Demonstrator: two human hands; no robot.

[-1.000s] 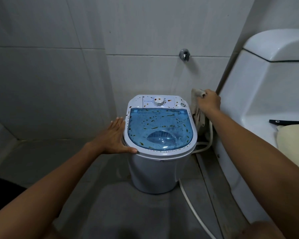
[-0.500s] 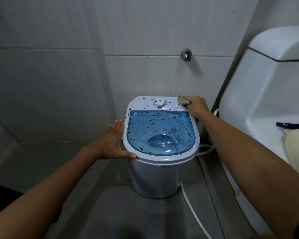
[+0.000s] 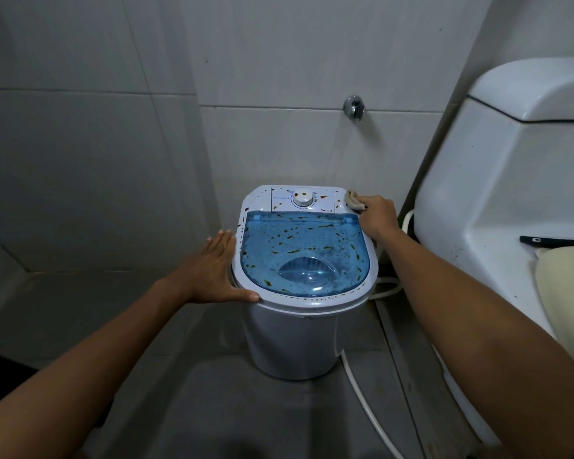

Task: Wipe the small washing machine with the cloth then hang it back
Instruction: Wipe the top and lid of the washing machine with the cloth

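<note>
Floor [image 3: 186, 392] lay grey under the small washing machine [image 3: 299, 339], which stood between the tiled wall and the toilet [image 3: 497, 200]. The left hand [image 3: 212, 273] stayed flat, fingers straight, against the machine's left rim, steadying it. Farther back, the right hand [image 3: 376, 215], clamped on the bunched cloth [image 3: 353, 202], had come up from beside the machine a second earlier and now pressed the cloth onto the back right corner of the control panel. Brown specks covered the blue lid [image 3: 304, 256], so wiping seemed only just begun.
</note>
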